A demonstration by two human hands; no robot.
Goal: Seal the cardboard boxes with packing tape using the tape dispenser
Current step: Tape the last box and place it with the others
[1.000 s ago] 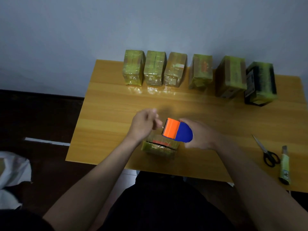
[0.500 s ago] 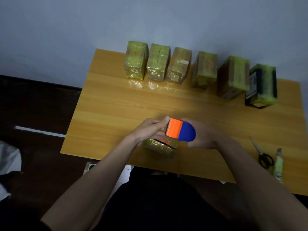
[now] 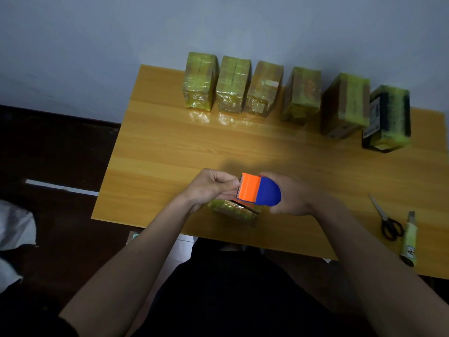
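Pinching at the dispenser's toothed edge, left hand probably has the tape end; right hand grips the tape dispenser over the box on the surface. Pull straight, keep tension.

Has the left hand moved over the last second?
Yes. The left hand closed rightward onto the tape dispenser, above the box.

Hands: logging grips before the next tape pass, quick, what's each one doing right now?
Left hand: fingers pinched at the toothed orange end of the tape dispenser.
Right hand: grips the tape dispenser's blue body.
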